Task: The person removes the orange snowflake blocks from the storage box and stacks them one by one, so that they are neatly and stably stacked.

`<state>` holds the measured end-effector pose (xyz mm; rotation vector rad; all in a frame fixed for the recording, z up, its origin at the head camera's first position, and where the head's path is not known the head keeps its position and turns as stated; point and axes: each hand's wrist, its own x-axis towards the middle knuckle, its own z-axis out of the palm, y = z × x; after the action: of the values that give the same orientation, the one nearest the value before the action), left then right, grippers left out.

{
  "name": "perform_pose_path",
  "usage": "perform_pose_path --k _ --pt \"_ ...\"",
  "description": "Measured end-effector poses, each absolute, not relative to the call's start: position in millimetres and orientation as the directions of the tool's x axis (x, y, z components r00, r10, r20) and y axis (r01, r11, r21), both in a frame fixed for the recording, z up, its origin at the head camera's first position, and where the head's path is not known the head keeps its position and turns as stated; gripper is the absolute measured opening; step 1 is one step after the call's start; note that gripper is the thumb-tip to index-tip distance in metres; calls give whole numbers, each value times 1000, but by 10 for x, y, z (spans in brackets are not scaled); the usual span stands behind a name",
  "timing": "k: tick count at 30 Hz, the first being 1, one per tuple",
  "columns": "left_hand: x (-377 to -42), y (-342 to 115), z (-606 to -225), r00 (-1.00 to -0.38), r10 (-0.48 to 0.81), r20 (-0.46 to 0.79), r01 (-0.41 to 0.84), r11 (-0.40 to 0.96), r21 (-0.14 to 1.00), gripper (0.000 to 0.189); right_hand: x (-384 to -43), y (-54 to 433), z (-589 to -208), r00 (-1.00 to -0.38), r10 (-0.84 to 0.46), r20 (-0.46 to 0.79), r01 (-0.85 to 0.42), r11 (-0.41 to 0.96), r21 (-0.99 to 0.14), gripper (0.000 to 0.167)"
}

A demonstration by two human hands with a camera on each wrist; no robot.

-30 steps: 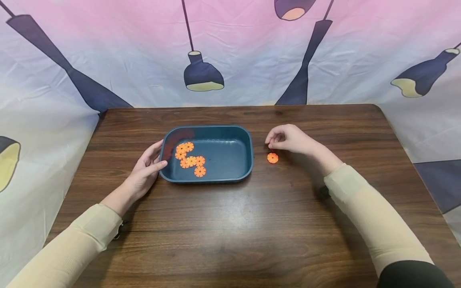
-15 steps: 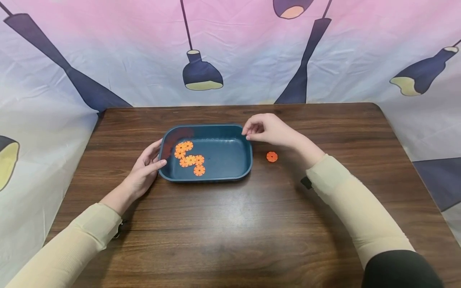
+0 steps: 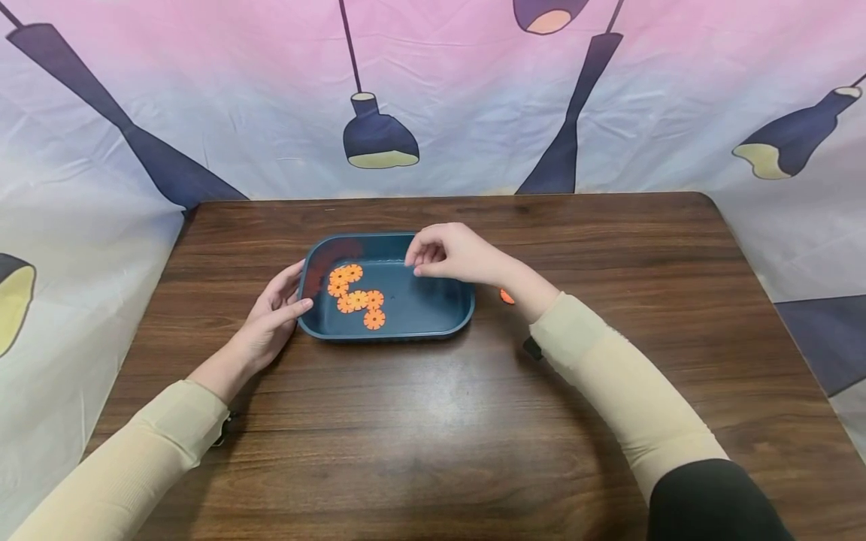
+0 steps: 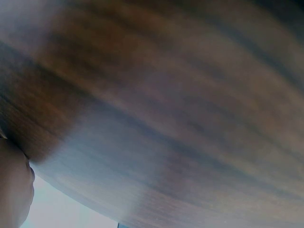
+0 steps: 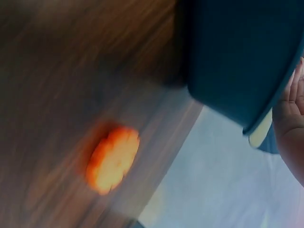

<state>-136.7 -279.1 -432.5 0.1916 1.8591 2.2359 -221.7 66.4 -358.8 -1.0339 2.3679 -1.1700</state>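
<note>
In the head view a dark blue rectangular tray (image 3: 433,327) stands on the table, holding several orange notched discs (image 3: 374,320) in its left half. My left hand (image 3: 267,323) grips the tray's left end, thumb on the rim and fingers along the outer wall. Over the tray's right half hovers my right hand (image 3: 460,255), thumb and fingers bent close together; whether something sits between the fingertips is hidden. One more orange disc (image 5: 113,160) lies on the table right of the tray, mostly covered by the right forearm in the head view.
The brown wooden table (image 3: 406,451) reaches back to a cloth backdrop (image 3: 460,90) printed with lamps. In the left wrist view there is mainly blurred table surface.
My right hand has moved left from beside the loose disc, past the tray's right rim, to above its inside. The left hand and the tray have stayed put.
</note>
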Motion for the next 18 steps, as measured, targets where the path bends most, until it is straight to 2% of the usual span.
perform_pose_path --k 18 --pt "-1361 -2784 -4326 -967 251 -41 -86 -173 981 59 -2149 186 -3768 -620 -784 -6 -465 373 -803 14"
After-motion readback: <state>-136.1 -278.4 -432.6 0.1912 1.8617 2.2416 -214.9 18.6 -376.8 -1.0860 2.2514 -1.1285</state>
